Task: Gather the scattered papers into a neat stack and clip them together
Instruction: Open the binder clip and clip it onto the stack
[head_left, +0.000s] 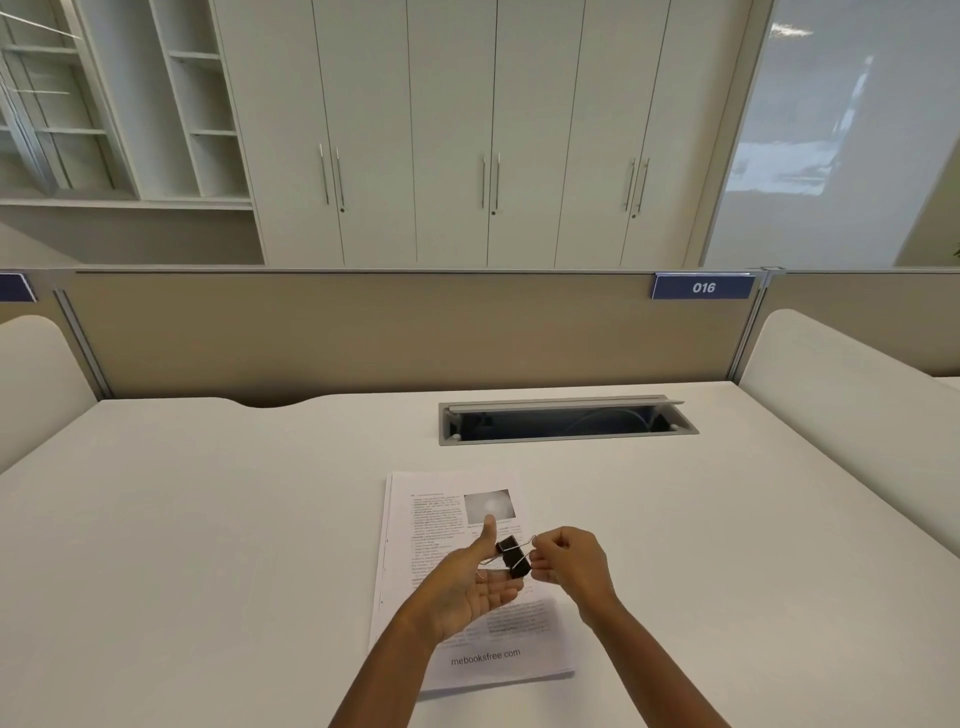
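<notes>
A squared stack of printed papers (441, 519) lies flat on the white desk (208, 519), a little to the right of centre and near me. Both hands hover just above the stack. My left hand (467, 587) is palm up with the thumb raised and the fingers fairly straight. Black binder clips (514, 560) with silver wire handles rest at its fingertips; there seem to be two. My right hand (571, 561) pinches a wire handle of a binder clip from the right. The hands hide the middle of the top page.
An open cable tray (566, 421) is set into the desk behind the papers. A beige partition (363, 332) with a blue "016" label (703, 287) closes off the far edge. Padded side dividers (841, 395) flank the desk.
</notes>
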